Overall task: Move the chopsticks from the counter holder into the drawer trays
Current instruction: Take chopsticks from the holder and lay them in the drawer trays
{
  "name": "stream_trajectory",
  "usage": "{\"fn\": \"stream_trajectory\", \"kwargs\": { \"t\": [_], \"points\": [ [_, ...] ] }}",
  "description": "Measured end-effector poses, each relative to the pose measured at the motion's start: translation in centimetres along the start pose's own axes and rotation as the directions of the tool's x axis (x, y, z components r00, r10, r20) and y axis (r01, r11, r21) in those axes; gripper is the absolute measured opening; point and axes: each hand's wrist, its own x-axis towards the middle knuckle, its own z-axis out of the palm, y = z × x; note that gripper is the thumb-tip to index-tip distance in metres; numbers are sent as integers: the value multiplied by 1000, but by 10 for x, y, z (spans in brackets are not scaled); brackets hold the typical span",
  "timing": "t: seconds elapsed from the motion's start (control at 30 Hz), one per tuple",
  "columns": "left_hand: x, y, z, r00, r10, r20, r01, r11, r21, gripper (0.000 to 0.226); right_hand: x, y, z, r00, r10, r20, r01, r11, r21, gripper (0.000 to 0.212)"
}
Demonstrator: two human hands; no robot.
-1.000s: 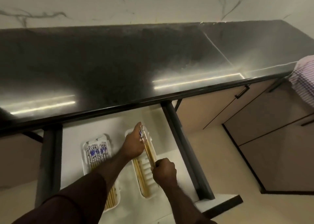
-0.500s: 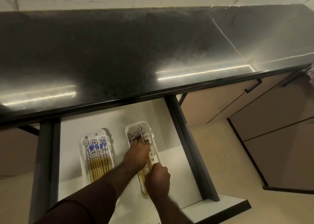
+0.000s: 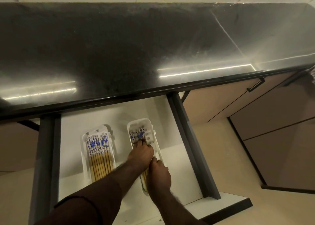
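Below the dark counter (image 3: 119,54), both hands rest in the right tray (image 3: 154,139) of the open drawer (image 3: 172,156): left hand (image 3: 141,154) fingers pressing chopsticks (image 3: 138,135) flat, right hand (image 3: 158,175) grip unclear; left tray (image 3: 85,156) full.

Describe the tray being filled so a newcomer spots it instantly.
Under the black counter the white drawer is open, with two white trays side by side. It's the right tray, under both hands: few chopsticks, empty slots showing, while the left tray holds a full row.
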Motion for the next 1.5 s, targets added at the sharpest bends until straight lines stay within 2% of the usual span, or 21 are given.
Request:
{"fn": "stream_trajectory", "kwargs": {
  "t": [0.27,0.4,0.53,0.67,0.8,1.0,1.13,1.3,1.5],
  "points": [
    [-3,1,-4,1000,19,8,-19,999,51,33,-2,3,-3,996,-30,82,28,999,25,32],
    [-9,-1,-7,999,44,-5,-43,998,42,32,-4,1,-8,993,-64,98,66,998,-20,31],
    [-18,-7,-19,994,85,-68,-87,996,-22,31,-4,-10,-28,999,-42,26,43,999,-12,29],
    [-32,-18,-40,974,107,-198,-129,987,-99,37,-8,-18,-59,993,-8,-121,17,997,72,27],
    [-59,-24,-66,933,132,-336,-209,956,-206,48,-23,-30,-89,970,43,-240,-3,987,162,25],
    [-106,-32,-105,881,149,-449,-306,904,-300,41,-56,-56,-126,934,23,-356,76,962,262,40],
    [-145,-37,-129,844,51,-534,-299,871,-389,37,-88,-73,-150,912,-49,-406,176,944,281,40],
    [-206,-49,-148,712,-39,-701,-350,846,-403,32,-137,-93,-174,882,-145,-448,292,914,281,34],
    [-279,-70,-160,638,-127,-759,-337,841,-424,31,-191,-129,-187,836,-220,-503,386,887,253,29]
  ]
}}
